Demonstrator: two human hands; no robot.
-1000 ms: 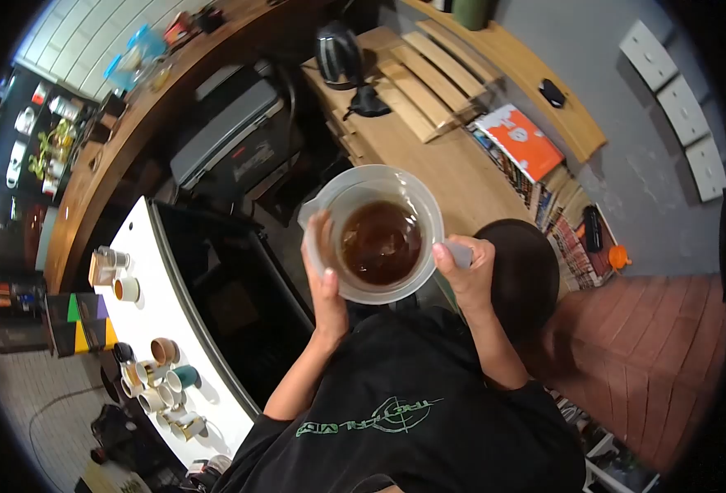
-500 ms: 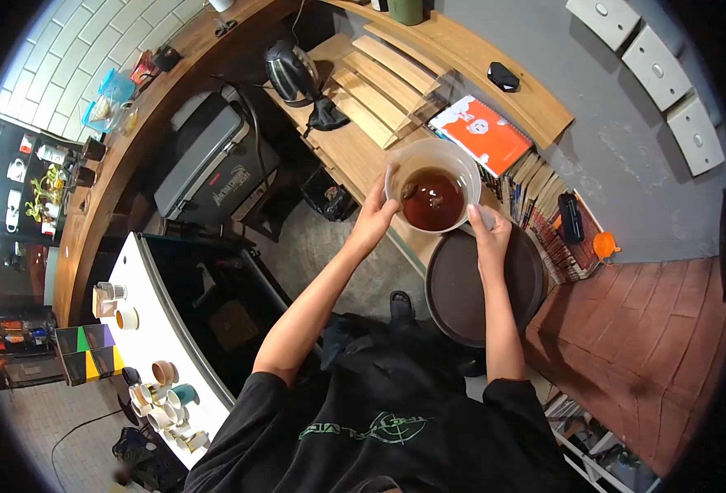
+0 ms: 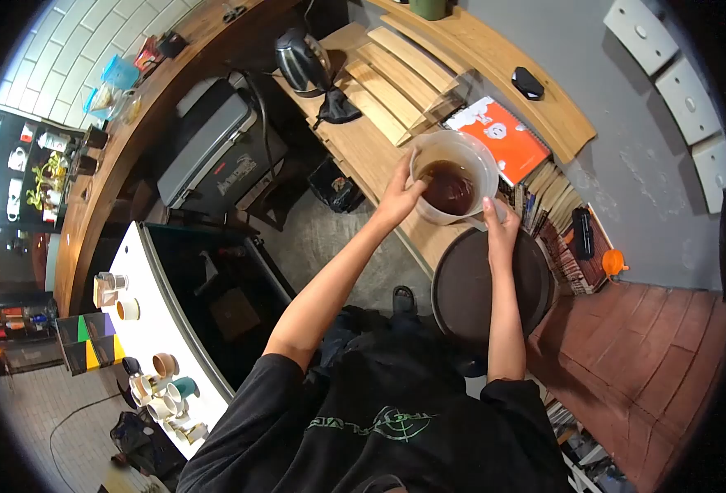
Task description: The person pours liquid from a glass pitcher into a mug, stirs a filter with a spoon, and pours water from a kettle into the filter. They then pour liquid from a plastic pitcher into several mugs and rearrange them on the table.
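A translucent plastic pitcher [image 3: 457,146] with dark brown liquid [image 3: 451,191] in its lower part is held up between my two hands. My left hand [image 3: 399,197] grips its left side, thumb toward the front. At the lower right my right hand [image 3: 502,230] closes round its handle, thumb up; the grip covers most of the handle. The liquid lies tilted within the pitcher. A round dark tray [image 3: 465,283] is below my right hand and forearm, partly hidden by them.
A wooden counter [image 3: 419,234] holds a slatted wooden rack [image 3: 396,82], a black kettle [image 3: 299,66] and an orange notebook [image 3: 507,144]. Books [image 3: 553,205] line the right side. On the left are a white-topped counter with several cups [image 3: 164,364] and a grey cooler [image 3: 219,152].
Both hands have moved slightly to the right in view with the pitcher. The liquid's surface has shifted inside it. My grip stays the same.
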